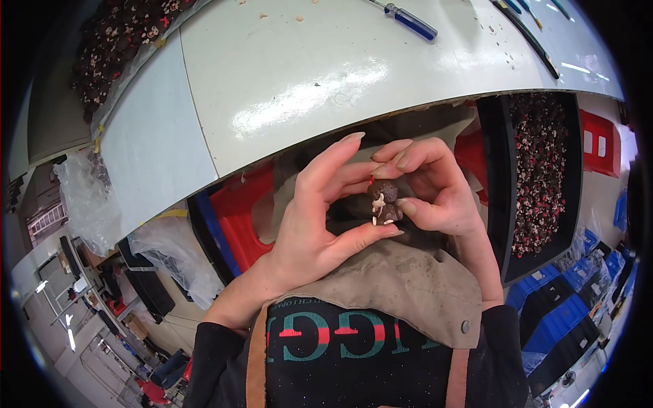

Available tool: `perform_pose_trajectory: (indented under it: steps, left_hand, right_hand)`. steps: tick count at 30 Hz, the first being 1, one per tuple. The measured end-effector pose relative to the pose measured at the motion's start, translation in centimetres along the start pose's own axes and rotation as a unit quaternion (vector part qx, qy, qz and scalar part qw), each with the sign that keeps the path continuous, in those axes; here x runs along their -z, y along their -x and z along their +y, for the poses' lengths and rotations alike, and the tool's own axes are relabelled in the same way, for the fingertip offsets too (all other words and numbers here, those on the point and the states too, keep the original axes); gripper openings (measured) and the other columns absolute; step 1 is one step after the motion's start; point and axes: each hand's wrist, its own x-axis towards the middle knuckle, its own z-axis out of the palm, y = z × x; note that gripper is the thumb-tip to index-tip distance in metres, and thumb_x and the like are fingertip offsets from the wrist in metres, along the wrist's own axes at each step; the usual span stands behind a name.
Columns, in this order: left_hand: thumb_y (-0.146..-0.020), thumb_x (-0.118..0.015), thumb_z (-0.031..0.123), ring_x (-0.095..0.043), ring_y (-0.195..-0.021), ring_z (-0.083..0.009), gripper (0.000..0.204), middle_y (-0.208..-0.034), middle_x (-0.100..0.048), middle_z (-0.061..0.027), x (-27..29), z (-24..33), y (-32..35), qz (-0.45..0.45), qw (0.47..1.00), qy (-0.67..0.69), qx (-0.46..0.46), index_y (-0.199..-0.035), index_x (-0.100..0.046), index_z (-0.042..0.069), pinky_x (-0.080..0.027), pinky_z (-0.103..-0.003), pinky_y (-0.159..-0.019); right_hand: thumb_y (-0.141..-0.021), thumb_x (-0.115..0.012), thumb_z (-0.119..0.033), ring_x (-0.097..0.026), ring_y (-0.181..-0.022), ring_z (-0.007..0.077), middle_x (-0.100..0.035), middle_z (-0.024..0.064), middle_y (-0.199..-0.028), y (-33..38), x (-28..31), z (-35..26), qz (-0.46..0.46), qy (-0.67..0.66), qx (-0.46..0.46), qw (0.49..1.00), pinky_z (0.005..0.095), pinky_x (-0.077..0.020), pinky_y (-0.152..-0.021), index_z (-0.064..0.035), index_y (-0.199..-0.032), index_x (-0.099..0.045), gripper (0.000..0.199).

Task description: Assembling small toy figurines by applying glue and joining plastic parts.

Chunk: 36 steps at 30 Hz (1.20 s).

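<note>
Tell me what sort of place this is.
Likely a small-toy assembly workshop: both hands hold a tiny brown figurine, a black tray is full of similar ones, and a blue-handled screwdriver lies on the workbench.

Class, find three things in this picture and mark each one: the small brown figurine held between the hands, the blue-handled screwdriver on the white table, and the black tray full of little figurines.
Small brown figurine [384,202]: head view, on its body.
Blue-handled screwdriver [415,23]: head view, on the handle.
Black tray of figurines [491,156]: head view, on its left wall.

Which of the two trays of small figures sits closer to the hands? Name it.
The black tray right of the right hand, below the table edge. The other pile of figures lies far off at the table's upper left corner.
</note>
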Motion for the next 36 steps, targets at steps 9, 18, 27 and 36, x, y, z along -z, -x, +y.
perform_pose_trajectory:
  steps: [9,18,27,36]
  left_hand:
    - [-0.070,-0.080,0.004,-0.057,-0.109,-0.0301,0.095,-0.123,-0.051,-0.0251,0.4,0.3,0.2,-0.001,0.989,-0.138,-0.044,-0.140,-0.014,0.005,-0.047,-0.039,-0.091]
    - [-0.070,-0.079,0.002,-0.057,-0.112,-0.0298,0.086,-0.126,-0.050,-0.0220,0.4,0.0,-0.5,0.033,0.982,-0.160,-0.093,-0.136,-0.024,0.001,-0.047,-0.037,-0.093]
    - [-0.067,-0.078,0.006,-0.060,-0.101,-0.0305,0.071,-0.116,-0.060,-0.0142,2.4,1.1,-0.4,0.087,0.981,-0.153,-0.080,-0.129,-0.044,-0.001,-0.047,-0.036,-0.089]
    - [-0.068,-0.078,0.012,-0.059,-0.106,-0.0293,0.068,-0.113,-0.061,-0.0138,6.8,3.2,-0.3,0.121,0.974,-0.171,-0.084,-0.126,-0.046,-0.001,-0.044,-0.036,-0.095]
  right_hand:
    - [-0.075,-0.058,0.010,-0.048,-0.120,0.0254,-0.053,0.0160,-0.119,-0.1,-0.2,0.1,-0.014,-0.005,0.036,0.999,0.0393,-0.0387,-0.103,-0.0017,-0.116,-0.046,0.044]
    - [-0.080,-0.055,0.011,-0.052,-0.115,0.0207,-0.057,0.0134,-0.115,-0.5,-0.9,-0.6,0.025,-0.009,0.027,0.999,0.0362,-0.0416,-0.099,-0.0011,-0.118,-0.045,0.042]
    - [-0.089,-0.051,0.004,-0.051,-0.072,0.0068,-0.058,0.0056,-0.091,-1.0,-0.2,-7.6,0.211,0.226,0.085,0.947,0.0179,-0.0405,-0.064,-0.0008,-0.104,-0.053,0.015]
    - [-0.094,-0.050,-0.006,-0.043,-0.060,0.0020,-0.060,0.0011,-0.082,-8.3,-5.7,-13.2,0.214,0.565,0.092,0.792,0.0166,-0.0343,-0.055,0.0009,-0.093,-0.060,0.012]
